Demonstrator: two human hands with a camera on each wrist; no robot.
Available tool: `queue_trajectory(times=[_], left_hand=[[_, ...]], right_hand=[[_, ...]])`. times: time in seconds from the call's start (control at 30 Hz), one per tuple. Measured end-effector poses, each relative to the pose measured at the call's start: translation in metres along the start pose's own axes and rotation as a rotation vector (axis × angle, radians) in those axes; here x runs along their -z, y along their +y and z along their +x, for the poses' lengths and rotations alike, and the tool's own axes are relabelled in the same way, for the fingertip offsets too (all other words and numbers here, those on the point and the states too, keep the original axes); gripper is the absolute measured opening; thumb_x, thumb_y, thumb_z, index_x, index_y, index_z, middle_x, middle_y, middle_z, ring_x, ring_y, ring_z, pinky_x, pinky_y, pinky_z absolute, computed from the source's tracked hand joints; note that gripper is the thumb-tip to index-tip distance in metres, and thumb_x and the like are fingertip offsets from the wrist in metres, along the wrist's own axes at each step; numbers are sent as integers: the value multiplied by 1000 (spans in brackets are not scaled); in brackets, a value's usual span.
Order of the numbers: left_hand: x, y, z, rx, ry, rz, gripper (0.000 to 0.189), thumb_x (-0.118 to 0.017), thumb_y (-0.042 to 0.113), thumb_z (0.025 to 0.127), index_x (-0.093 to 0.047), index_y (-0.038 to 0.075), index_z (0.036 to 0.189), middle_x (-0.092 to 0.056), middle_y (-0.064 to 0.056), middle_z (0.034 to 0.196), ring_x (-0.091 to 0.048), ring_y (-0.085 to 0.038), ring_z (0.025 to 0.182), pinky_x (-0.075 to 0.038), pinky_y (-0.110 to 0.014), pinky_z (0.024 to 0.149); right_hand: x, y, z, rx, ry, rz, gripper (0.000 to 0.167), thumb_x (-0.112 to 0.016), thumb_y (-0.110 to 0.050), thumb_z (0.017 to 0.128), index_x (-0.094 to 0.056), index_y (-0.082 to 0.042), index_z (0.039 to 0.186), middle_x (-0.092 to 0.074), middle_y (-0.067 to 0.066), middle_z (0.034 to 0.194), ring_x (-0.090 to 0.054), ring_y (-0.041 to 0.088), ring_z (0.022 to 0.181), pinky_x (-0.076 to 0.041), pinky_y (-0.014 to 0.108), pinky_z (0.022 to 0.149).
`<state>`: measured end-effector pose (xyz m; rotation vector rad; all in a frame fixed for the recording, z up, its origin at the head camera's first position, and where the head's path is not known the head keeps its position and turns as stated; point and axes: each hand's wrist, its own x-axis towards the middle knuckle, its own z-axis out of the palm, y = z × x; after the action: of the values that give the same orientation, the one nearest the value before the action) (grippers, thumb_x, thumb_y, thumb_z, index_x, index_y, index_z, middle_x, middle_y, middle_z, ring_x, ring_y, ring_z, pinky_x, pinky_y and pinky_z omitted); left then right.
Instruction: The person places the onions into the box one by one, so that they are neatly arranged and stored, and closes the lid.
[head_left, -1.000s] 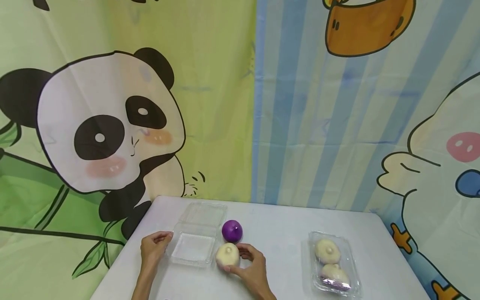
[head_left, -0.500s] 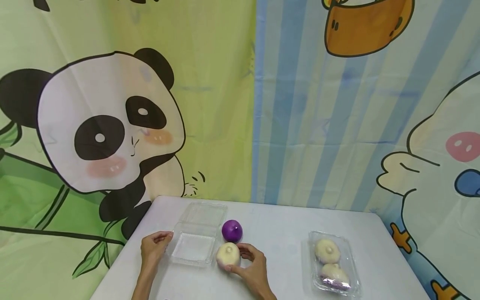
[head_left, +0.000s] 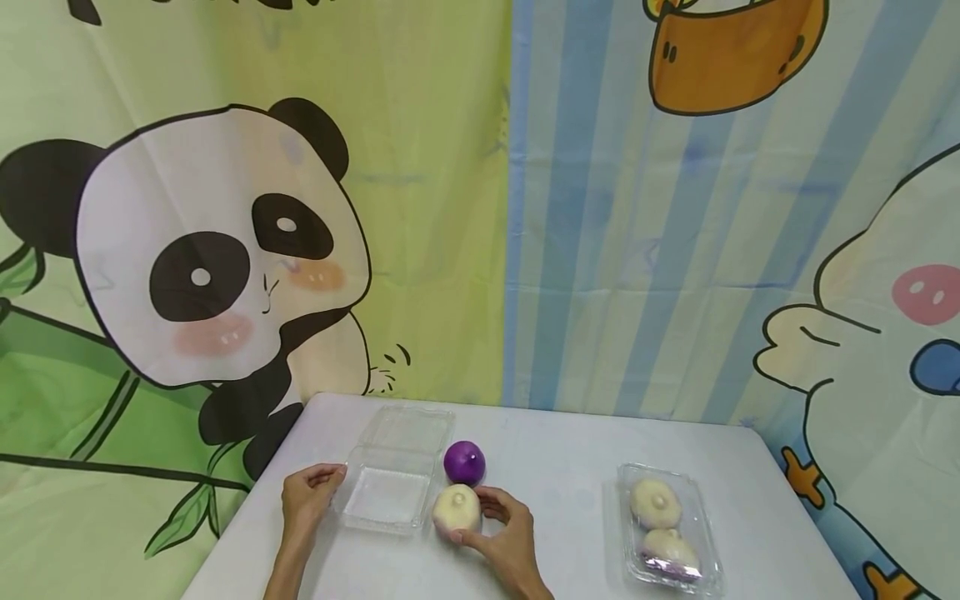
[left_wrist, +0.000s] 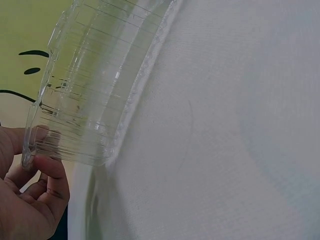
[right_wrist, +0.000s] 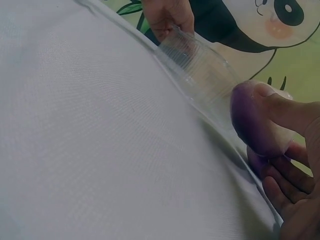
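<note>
A clear plastic clamshell box (head_left: 386, 496) lies with its lid folded back at the left of the table. At its left rim my left hand (head_left: 303, 497) pinches the edge, as the left wrist view of the box (left_wrist: 100, 85) also shows. Right of the box, my right hand (head_left: 508, 533) holds a cream-and-purple turnip-like ball (head_left: 456, 509) between thumb and fingers. Its small knob faces up, and the purple underside shows in the right wrist view. Whether it touches the table, I cannot tell. Just behind it sits a purple ball (head_left: 464, 462) with a small tip.
On the right of the white table (head_left: 555, 467) stands a second clear box (head_left: 708, 533), closed over two cream-and-purple balls. A cartoon-printed curtain (head_left: 435, 250) hangs behind the table's back edge.
</note>
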<state>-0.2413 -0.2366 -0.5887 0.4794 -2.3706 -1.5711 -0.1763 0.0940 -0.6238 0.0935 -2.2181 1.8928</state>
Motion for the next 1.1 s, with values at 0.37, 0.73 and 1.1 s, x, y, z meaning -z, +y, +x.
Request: queue_trajectory(times=[0.37, 0.73, 1.1], left_hand=[[-1, 2, 4, 4, 5, -25, 24, -81, 13, 97, -80, -6, 111, -77, 0, 82, -63, -6, 66, -52, -22, 55], [-7, 9, 5, -15, 2, -17, 25, -81, 16, 98, -81, -6, 110, -76, -3, 83, -61, -7, 67, -51, -23, 57], [0, 0, 1, 18, 1, 11, 24, -81, 16, 96, -81, -4, 109, -75, 4, 79, -62, -8, 67, -50, -24, 57]], right_hand=[[3, -8, 4, 50, 2, -13, 71, -107, -22, 64, -77, -9, 127, -81, 1, 122, -75, 13, 107, -62, 38, 101], [2, -15, 12, 109, 18, -38, 71, -108, -24, 62, -79, -12, 126, -81, -3, 121, -75, 10, 105, -62, 35, 101], [-5, -16, 7, 114, -1, -11, 69, -108, -23, 62, -79, -12, 124, -82, -3, 119, -76, 8, 105, -63, 31, 98]])
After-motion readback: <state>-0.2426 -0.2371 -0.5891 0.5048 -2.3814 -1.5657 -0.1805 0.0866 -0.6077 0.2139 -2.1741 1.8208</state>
